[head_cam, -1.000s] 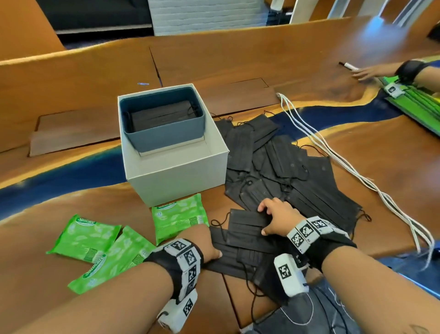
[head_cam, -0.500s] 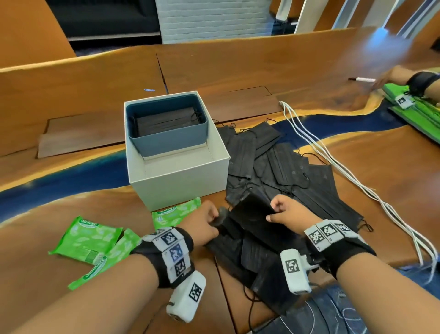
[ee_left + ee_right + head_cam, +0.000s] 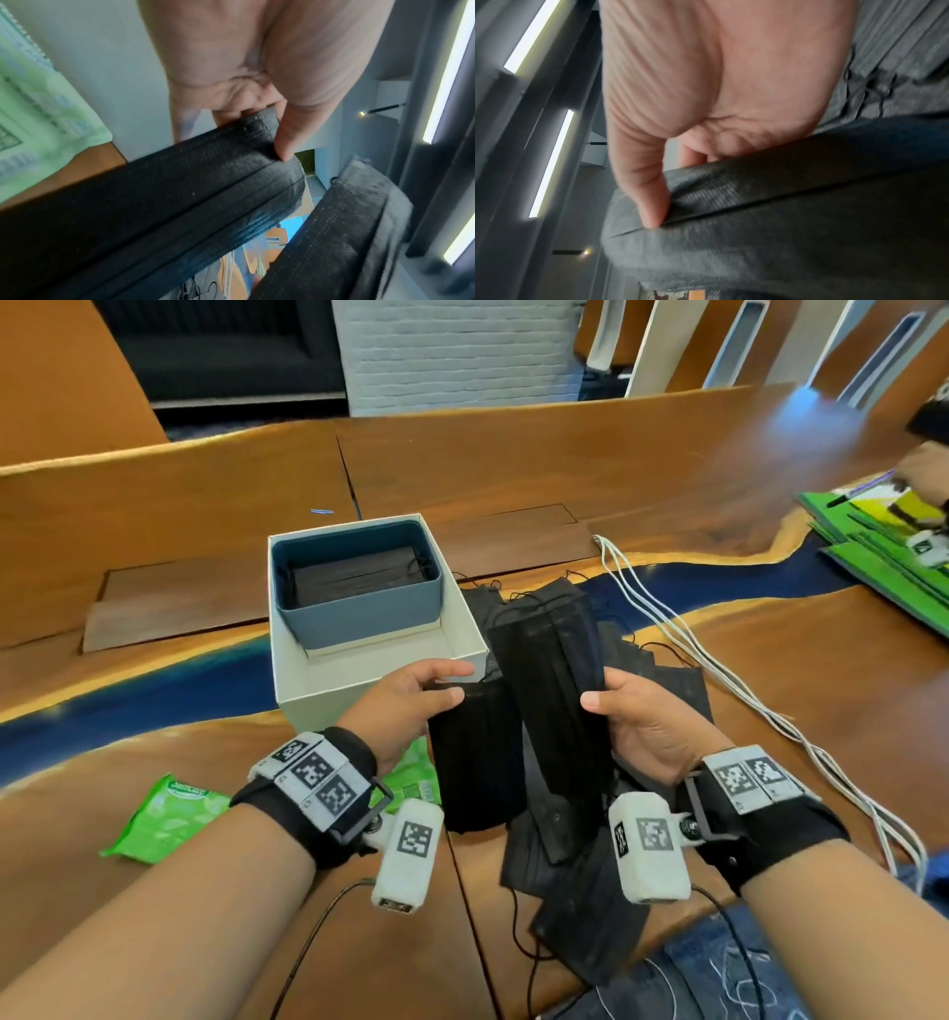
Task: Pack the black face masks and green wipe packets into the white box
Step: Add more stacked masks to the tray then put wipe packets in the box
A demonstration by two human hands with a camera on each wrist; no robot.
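Note:
My left hand [image 3: 411, 695] pinches the top edge of a black face mask [image 3: 475, 757], thumb on its front [image 3: 282, 134]. A second bundle of black masks [image 3: 554, 690] hangs from my right hand [image 3: 631, 716], whose thumb [image 3: 649, 199] presses on the fabric. Both are lifted above the table, just in front of the white box [image 3: 328, 690]. Inside the box, a blue-grey tray [image 3: 369, 608] holds stacked black masks [image 3: 354, 575]. More black masks [image 3: 662, 680] lie piled to the right of the box. Green wipe packets [image 3: 169, 814] lie at the left, one [image 3: 411, 778] partly hidden under my left wrist.
White cables [image 3: 719, 670] run across the wooden table [image 3: 513, 469] to the right of the mask pile. Green flat items [image 3: 883, 557] and another person's hand [image 3: 924, 474] are at the far right. A dark wooden panel [image 3: 169, 603] lies left of the box.
Both hands have lifted off the pile on the table, each raising black masks upright in front of the box. The head view has moved closer.

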